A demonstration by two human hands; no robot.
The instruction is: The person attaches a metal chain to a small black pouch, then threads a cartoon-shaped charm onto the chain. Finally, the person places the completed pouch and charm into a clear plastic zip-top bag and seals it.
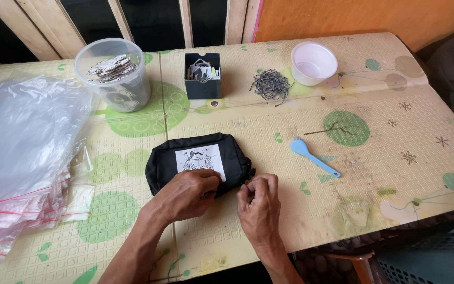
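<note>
Left hand [187, 193] presses flat on the black pouch [198, 162], steadying it on the desk [269, 137]; right hand [258, 202] grip pinches its right-end zipper pull.

Clear tub [114, 73] of discs, dark box [203, 75], chain heap [271, 85], white bowl [313, 62], blue spoon [313, 156], plastic bags [22, 152].
</note>
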